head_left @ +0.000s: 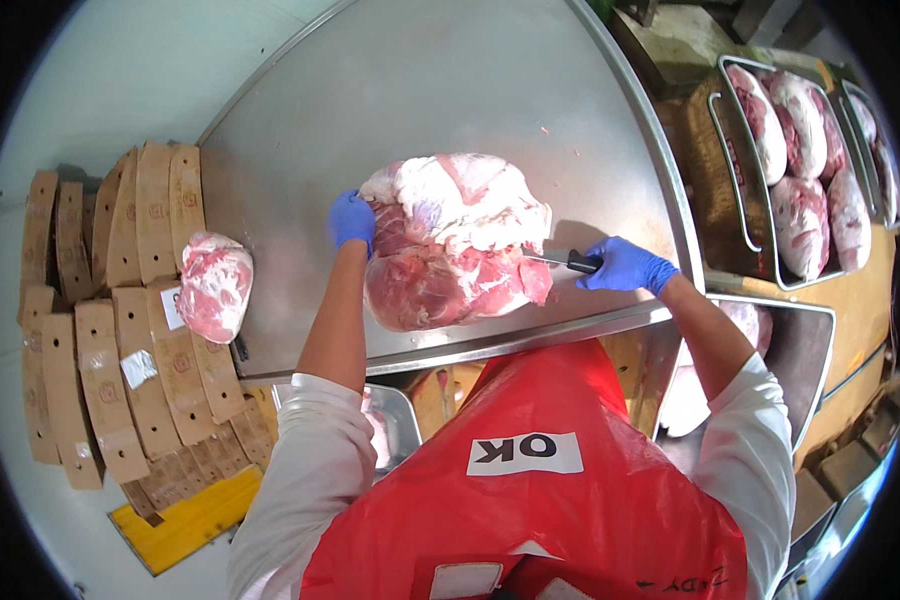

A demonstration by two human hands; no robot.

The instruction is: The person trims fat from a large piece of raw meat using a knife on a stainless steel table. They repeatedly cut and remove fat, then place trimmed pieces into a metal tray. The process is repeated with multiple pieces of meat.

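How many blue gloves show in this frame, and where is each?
2: one on the left hand, at the left side of the large meat piece; the other on the right hand, holding the knife at the meat's right.

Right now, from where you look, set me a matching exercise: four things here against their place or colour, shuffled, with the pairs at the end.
1. Knife
2. Left hand
3. Smaller meat piece
4. Apron

A. Red
B. Against the left side of the large meat piece
C. At the table's left edge
D. In the right hand

Pairs: 1-D, 2-B, 3-C, 4-A
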